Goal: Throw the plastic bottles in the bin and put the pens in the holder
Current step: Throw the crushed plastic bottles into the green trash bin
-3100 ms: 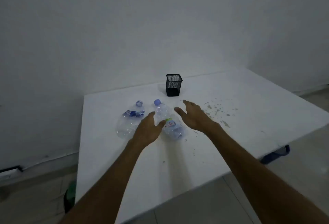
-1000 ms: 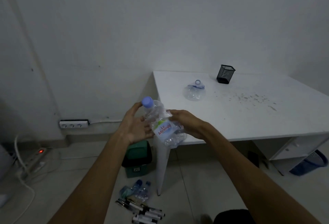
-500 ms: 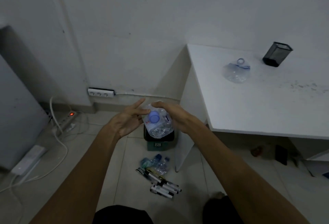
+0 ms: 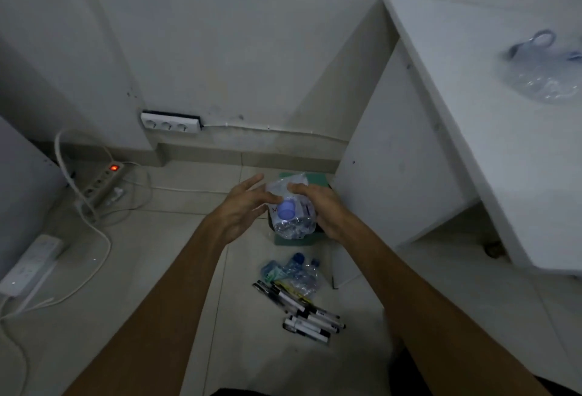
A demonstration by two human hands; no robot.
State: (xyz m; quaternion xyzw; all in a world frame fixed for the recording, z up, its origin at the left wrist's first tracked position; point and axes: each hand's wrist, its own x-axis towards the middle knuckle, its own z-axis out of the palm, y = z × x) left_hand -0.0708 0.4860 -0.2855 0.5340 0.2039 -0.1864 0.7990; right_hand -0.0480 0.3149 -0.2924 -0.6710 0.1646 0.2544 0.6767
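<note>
A crumpled clear plastic bottle with a blue cap, cap pointing at me, hangs just above the small green bin on the floor. My right hand grips the bottle's right side. On the bottle's left, my left hand has its fingers spread straight and its thumb touching the plastic. Several black-and-white pens lie on the tiles in front of the bin, beside two crushed bottles. Another crushed bottle lies on the white table. The pen holder is out of view.
The table's white side panel stands right next to the bin. A power strip with a red light and loose cables lie on the floor at left, under a wall socket. A grey cabinet edge is at far left.
I have carried the bottle from the table, turned left and looked down. Both hands now hold it lower, over the bin. My left fingers have spread away from it.
</note>
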